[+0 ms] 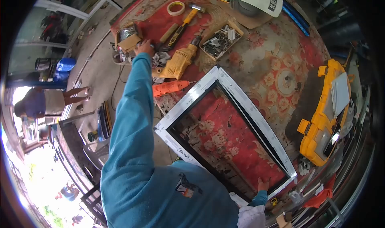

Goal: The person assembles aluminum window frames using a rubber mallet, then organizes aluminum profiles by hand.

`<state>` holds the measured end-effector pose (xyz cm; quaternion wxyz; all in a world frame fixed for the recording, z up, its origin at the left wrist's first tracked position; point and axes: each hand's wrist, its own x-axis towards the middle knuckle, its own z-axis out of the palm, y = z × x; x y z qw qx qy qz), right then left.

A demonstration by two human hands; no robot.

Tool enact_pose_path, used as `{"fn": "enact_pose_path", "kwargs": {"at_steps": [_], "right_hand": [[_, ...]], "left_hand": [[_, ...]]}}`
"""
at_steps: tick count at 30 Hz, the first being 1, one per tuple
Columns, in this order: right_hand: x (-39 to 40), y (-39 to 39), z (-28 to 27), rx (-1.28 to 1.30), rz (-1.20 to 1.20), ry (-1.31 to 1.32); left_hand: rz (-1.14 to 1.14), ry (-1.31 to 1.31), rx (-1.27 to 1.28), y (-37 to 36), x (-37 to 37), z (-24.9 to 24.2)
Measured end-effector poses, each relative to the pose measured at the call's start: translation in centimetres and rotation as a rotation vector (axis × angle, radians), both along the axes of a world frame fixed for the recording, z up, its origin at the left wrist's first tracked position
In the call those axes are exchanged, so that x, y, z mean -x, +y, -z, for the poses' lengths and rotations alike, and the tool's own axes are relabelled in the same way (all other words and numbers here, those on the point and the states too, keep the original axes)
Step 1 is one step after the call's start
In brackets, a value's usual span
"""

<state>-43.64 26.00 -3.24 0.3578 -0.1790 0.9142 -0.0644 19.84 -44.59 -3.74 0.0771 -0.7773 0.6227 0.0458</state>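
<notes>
My left hand reaches far out to a small open cardboard box of small parts, its fingers spread at the box's near edge. I cannot make out anything held in it. My right hand is low on the right, at the inner edge of a white rectangular frame with a black inner strip. Its fingers look apart and partly stretched out. The frame lies tilted across the red patterned carpet. Close to my left forearm are an orange power tool and a yellow drill.
A hammer, a tape roll and a box of metal fasteners lie beyond the drill. An open yellow tool case stands at the right. Another person is at the far left, near a blue container.
</notes>
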Motion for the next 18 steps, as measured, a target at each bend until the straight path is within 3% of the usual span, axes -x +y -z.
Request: {"fn": "enact_pose_path", "kwargs": {"at_steps": [4,6,10,12,16,18], "right_hand": [[-1.0,-0.9,-0.4,0.018,-0.103,0.181],[-2.4,-4.9,-3.6,-0.109,0.057,0.024],[-1.3,-3.5,-1.9,-0.082,0.082,-0.028],[-1.7,-3.7,-2.3,-0.094,0.068,0.006],[-2.0,-4.5,-2.1,-0.202,0.007,0.142],[-3.0,-7.8,-4.9,-0.241,0.047,-0.044]], "left_hand": [[0.094,-0.008,-0.124,-1.3,-0.2,-1.7],[0.169,-0.012,-0.128,-2.2,-1.4,-1.2],[0.193,0.104,-0.082,-3.2,-2.2,-0.6],[0.183,0.235,0.159,-4.4,-0.2,-0.2],[0.292,0.301,0.112,-3.1,8.4,-2.9],[0.197,0.103,-0.015,-2.4,11.5,-3.5]]}}
